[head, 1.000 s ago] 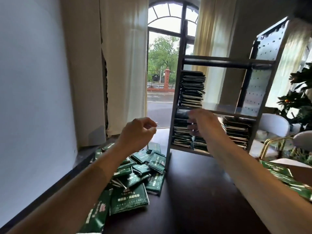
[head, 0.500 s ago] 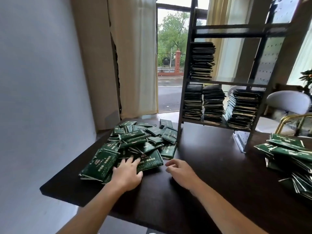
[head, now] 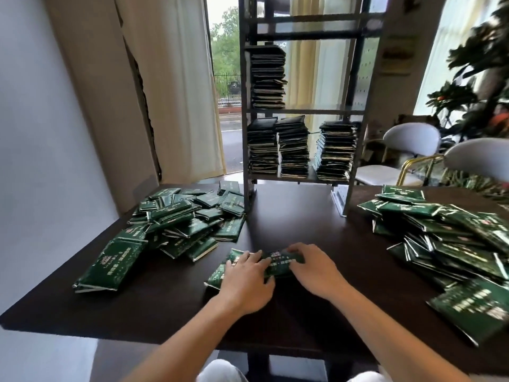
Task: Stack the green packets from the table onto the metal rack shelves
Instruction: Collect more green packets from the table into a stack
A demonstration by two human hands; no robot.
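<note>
At the near-middle of the dark desk (head: 289, 221), both my hands rest on a few green packets (head: 278, 261) lying flat on the top. My left hand (head: 248, 279) lies over their left part with fingers spread fairly straight; my right hand (head: 314, 268) covers their right end, fingers bent over the far edge, though I cannot tell whether they truly grip. A loose heap of packets (head: 176, 221) fills the desk's left side toward the far-left corner, and a second heap (head: 451, 238) spreads along the right edge. The metal rack (head: 355, 133) stands at the desk's far edge: three stacks (head: 293, 147) sit side by side on its lower shelf, one tall stack (head: 267, 78) on the left of the shelf above. White chairs (head: 413, 139) and a leafy plant (head: 479, 78) show beyond the right side.
</note>
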